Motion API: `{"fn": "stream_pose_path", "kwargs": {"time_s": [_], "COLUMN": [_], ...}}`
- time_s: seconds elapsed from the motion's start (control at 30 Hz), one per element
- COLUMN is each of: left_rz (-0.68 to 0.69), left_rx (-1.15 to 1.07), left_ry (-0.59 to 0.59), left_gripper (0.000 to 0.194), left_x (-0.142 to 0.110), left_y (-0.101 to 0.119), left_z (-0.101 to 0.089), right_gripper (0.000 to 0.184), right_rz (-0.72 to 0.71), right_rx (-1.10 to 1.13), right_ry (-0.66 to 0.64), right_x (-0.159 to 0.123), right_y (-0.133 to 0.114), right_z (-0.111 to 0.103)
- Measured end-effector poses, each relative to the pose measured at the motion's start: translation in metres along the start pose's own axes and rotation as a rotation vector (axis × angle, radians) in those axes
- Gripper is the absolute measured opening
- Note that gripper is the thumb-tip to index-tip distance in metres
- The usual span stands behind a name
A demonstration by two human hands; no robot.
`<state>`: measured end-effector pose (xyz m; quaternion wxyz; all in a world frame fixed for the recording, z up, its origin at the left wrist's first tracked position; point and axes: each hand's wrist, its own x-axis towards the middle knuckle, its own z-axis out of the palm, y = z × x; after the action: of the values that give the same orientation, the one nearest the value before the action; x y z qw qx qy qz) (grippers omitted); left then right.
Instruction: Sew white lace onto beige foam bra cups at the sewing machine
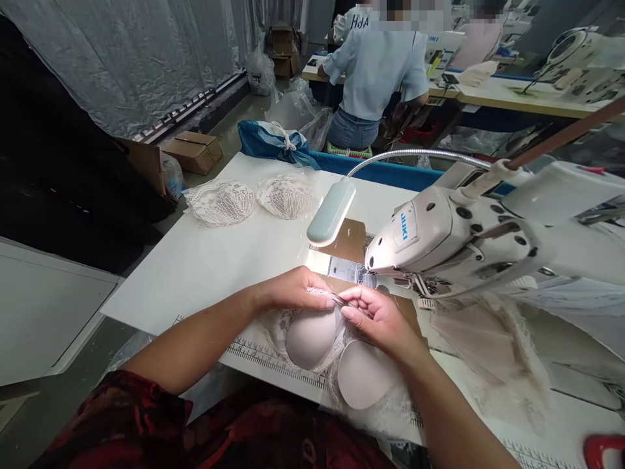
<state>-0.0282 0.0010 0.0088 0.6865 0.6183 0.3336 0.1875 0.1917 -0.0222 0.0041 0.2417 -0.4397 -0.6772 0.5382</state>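
A lace bra with two smooth pale cups lies at the table's front edge, its insides facing up. My left hand pinches the lace at the upper edge of the left cup between thumb and fingers. Close against it, my right hand is closed around a small dark metal tool that looks like thread snips. Its tip meets the lace by my left thumb, and most of it is hidden in my fingers. Just beyond my hands is the needle area of a white sewing machine.
Two lace cups lie at the table's back left. A lamp hangs over the machine bed. Sheer fabric lies to the right, near a red object. A co-worker sits beyond the table. Printed ruler marks run along the front edge.
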Motion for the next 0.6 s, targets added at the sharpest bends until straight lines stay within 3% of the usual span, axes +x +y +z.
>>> {"fn": "stream_pose_path", "kwargs": {"time_s": [0.23,0.43,0.6], "left_rz": [0.015,-0.028,-0.004], "left_rx": [0.025,0.001,0.053], "left_ry": [-0.027,0.006,0.005], "left_gripper": [0.041,0.028,0.040], "left_x": [0.0008,0.0013,0.0019], "left_y": [0.0046,0.0034,0.0015], "left_z": [0.0037,0.0029,0.0043], "right_gripper": [0.021,0.022,0.021], "right_rz": [-0.040,-0.014,-0.057], "right_rx": [-0.075,-0.035,-0.057], "right_ry": [0.062,0.044,0.027], "right_x": [0.0024,0.0018,0.0026], "right_y": [-0.0005,0.0017,-0.0001], "right_z": [0.0045,-0.0016,0.0037]}}
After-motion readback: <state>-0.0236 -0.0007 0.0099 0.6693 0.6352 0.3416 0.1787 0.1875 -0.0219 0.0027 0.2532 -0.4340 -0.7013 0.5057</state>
